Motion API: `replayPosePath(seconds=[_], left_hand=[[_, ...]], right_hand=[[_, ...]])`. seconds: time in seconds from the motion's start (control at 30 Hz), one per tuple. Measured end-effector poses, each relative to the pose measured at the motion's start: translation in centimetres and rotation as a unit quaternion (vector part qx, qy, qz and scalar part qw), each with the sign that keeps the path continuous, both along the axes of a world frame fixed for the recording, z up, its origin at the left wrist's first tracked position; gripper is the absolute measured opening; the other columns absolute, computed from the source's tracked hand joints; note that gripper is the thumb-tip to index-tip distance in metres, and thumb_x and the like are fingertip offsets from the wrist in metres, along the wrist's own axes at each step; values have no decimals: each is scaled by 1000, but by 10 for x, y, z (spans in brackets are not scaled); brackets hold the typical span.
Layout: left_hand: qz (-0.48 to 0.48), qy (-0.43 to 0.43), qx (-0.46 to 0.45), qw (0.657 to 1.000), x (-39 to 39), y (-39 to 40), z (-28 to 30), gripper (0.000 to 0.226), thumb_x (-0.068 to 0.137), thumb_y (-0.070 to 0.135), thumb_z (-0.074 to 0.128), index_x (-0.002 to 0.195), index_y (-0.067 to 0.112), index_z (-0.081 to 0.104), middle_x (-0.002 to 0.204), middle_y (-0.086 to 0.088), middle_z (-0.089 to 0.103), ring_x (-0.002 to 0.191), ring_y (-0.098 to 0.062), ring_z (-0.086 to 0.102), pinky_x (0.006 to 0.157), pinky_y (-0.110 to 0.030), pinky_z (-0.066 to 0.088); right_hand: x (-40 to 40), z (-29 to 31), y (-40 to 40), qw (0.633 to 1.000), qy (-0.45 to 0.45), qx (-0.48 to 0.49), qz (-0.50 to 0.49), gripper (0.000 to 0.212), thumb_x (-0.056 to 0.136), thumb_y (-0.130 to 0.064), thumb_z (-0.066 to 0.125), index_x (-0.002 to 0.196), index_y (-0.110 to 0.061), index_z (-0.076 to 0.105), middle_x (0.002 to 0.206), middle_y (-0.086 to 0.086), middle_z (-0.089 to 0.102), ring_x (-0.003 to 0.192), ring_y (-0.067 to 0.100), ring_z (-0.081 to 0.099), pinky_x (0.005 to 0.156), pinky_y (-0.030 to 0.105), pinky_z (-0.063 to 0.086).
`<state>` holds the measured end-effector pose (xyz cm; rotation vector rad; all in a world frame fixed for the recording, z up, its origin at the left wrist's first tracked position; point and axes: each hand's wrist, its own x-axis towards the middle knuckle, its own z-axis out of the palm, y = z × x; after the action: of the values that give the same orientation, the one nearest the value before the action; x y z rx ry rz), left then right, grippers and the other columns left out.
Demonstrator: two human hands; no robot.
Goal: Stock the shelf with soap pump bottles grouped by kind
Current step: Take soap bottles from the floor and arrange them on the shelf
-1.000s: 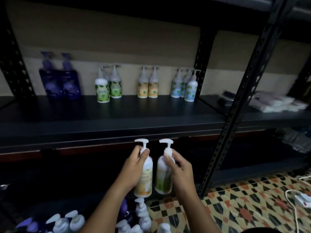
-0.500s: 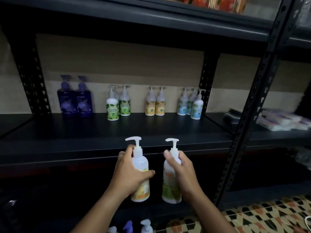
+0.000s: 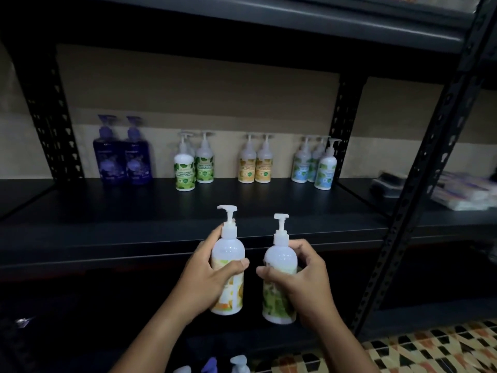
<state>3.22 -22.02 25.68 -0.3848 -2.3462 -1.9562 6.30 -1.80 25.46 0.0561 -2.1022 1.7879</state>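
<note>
Dark metal shelf (image 3: 188, 211), patterned floor (image 3: 430, 348)

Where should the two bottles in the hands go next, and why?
Probably onto the shelf, each by its own kind: the left hand holds an orange-label bottle, matching the orange pair; the right hand holds a green-label bottle, matching the green group.
</note>
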Motion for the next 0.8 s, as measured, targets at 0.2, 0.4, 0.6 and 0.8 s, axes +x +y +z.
replayPosePath(seconds=[0.2,0.4,0.6,0.8], left_hand=[[12,16,87,996,0,5,0,62,88,10,76,137,41,55,114,9,76,101,-9,74,79,-23,59],[2,26,85,996,2,9,-3,62,95,13,68,146,41,46,126,12,71,113,-4,69,95,-25,56],[16,28,38,999,8,17,-6,64,87,50,68,143,58,38,130,24,63,118,0,62,102,-35,51],[59,43,22,997,11,16,-7,82,55,44,95,120,49,46,114,15,67,96,-8,70,83,-35,60]], right_hand=[[6,11,-6,997,-5,-54,56,39,85,-13,80,115,-35,69,100,2,75,94,23,73,86,48,61],[6,8,-9,998,-13,-36,56,40,87,-14,77,119,-34,64,99,0,72,93,23,71,88,45,59],[1,0,-10,997,-36,23,62,81,53,-17,93,120,-38,52,110,2,65,94,15,68,75,28,58],[4,-2,-14,1000,-8,0,-13,64,52,-18,95,104,-34,61,101,-1,70,84,17,72,74,41,62]])
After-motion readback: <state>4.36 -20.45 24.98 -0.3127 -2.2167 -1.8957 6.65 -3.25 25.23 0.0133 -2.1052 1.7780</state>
